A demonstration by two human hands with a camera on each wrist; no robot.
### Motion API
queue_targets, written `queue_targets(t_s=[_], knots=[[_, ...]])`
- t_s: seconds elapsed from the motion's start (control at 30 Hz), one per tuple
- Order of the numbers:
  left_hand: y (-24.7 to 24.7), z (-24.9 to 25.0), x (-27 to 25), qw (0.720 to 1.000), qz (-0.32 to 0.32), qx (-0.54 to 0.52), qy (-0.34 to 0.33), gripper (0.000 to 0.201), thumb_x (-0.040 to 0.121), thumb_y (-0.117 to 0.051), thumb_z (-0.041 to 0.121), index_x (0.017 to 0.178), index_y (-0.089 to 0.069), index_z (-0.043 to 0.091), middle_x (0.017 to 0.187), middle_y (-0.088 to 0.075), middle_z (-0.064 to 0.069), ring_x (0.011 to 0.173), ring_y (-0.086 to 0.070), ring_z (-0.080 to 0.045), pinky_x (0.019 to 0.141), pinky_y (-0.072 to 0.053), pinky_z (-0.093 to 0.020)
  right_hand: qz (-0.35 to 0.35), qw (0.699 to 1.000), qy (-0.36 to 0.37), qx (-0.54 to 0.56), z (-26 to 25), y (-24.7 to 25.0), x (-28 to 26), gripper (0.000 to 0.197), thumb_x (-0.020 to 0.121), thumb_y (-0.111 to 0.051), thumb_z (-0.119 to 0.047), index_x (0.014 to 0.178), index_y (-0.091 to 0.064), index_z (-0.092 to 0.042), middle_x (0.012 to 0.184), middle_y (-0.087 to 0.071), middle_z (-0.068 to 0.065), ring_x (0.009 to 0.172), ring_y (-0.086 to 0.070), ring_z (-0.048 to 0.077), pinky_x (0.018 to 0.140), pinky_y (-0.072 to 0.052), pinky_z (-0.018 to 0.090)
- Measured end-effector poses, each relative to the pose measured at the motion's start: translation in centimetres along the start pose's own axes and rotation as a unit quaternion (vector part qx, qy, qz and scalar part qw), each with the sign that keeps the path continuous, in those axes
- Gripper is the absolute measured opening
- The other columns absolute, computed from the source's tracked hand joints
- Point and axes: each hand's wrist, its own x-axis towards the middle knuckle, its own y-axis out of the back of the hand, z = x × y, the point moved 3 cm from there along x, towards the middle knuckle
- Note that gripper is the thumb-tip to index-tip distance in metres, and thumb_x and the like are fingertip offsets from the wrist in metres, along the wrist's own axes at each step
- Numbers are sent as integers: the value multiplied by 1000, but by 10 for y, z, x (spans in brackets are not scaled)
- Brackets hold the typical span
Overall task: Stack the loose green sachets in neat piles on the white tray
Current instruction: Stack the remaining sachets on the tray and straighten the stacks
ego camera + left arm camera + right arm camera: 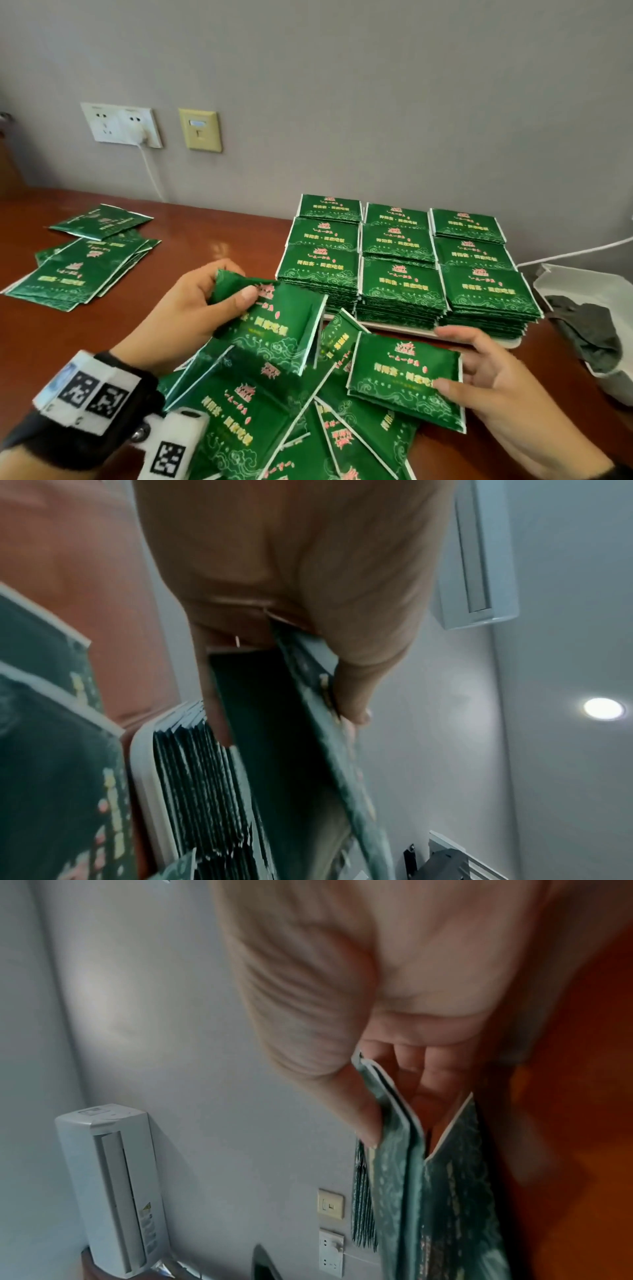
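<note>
Nine piles fill the tray at right of frame. Each hand pinches sachets: left hand one sachet, right hand a small bundle, count unclear.

Pretty even daylight-ish light up top, soft glare on the wooden table. Both wrist views are dim, bluish and smeary with blur; a ceiling spotlight blows out white.

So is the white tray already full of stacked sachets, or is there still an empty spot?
Full, as far as visible: nine piles in three rows of three cover the white tray, leaving only its front rim bare.
</note>
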Motion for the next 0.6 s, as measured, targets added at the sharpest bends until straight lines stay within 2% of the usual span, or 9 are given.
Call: queue_targets(t_s=[0.07,0.13,0.17,0.23,0.33,0.4,0.47,0.53,0.6], knots=[[-5,-9,3,997,9,-32,72,37,81,-76,42,99,-58,15,74,-61,-15,58,-57,-26,52,-51,-34,-3,1000,-17,-18,4,0,2,61,64,-80,-4,120,-57,-11,105,-74,20,95,-71,36,82,-58,38],[-10,-16,4,988,-8,-46,146,37,84,-67,30,119,-53,26,78,-64,-16,55,-57,-26,39,-47,-28,-4,998,-28,-58,9,3,6,51,68,-81,-7,115,-60,-10,106,-73,14,94,-72,25,81,-56,32],[-12,-18,3,984,-25,-44,173,41,84,-66,28,123,-53,33,85,-65,-17,58,-58,-26,37,-46,-27,-6,995,-30,-92,9,2,6,41,75,-79,-4,112,-62,-11,106,-72,10,94,-71,19,81,-55,30],[-13,-21,1,977,-71,-17,200,38,83,-69,21,116,-62,37,105,-66,-17,70,-62,-25,41,-50,-27,-37,983,-46,-172,9,3,6,28,84,-77,-8,107,-67,-21,104,-71,3,96,-70,22,84,-56,37],[-13,-22,-1,969,-117,15,217,26,83,-71,5,103,-73,23,117,-64,-18,81,-66,-28,55,-58,-30,-92,979,-84,-164,7,0,0,40,74,-88,-19,108,-67,-21,103,-73,8,94,-73,34,78,-60,41],[-13,-23,-1,968,-123,23,218,25,83,-72,0,100,-75,18,114,-67,-16,81,-69,-29,62,-61,-32,-111,973,-77,-187,7,-2,-1,49,67,-93,-23,108,-67,-17,105,-74,9,97,-73,31,85,-58,38],[-12,-19,-3,973,-110,40,200,23,83,-72,0,98,-76,17,104,-71,-10,73,-69,-22,61,-60,-33,-96,976,-70,-183,5,0,1,37,66,-94,-14,97,-75,-13,104,-75,11,99,-74,28,88,-56,33],[-8,-16,-3,981,-96,21,167,22,79,-73,-1,95,-78,14,95,-72,-9,65,-65,-20,57,-58,-33,-76,977,-68,-189,3,4,3,21,71,-89,-4,87,-80,-13,100,-75,12,96,-73,29,89,-58,36],[-5,-8,3,989,-37,-71,127,25,73,-70,-9,91,-78,7,86,-70,-16,59,-63,-23,48,-56,-31,-88,969,-61,-221,-7,5,2,15,74,-89,-22,87,-81,-24,98,-76,4,94,-72,22,91,-56,34]])
